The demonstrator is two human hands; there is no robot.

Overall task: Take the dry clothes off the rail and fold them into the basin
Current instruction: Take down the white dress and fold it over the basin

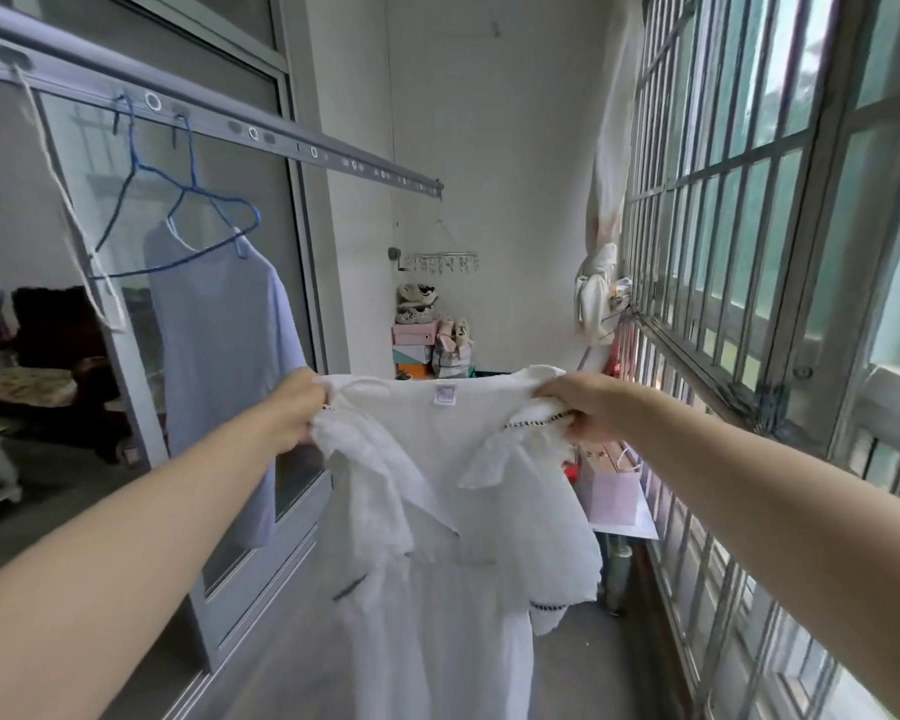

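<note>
Head view is showing left hand [297, 413] and right hand [583, 407] clamping the white dress [437, 511] by its shoulders; keeping it level and taut should be easing folding. Beyond, 1 lilac garment [219, 356] is hanging on the rail [281, 142].

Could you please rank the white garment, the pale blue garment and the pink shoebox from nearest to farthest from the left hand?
1. White garment: gripped by the left hand.
2. Pale blue garment: hanging just left.
3. Pink shoebox: by the far wall.

Dress [453, 537] between left hand [300, 410] and right hand [588, 407]; rail [292, 142] upper left, garment [219, 366] beneath; window [749, 200] right.
</note>
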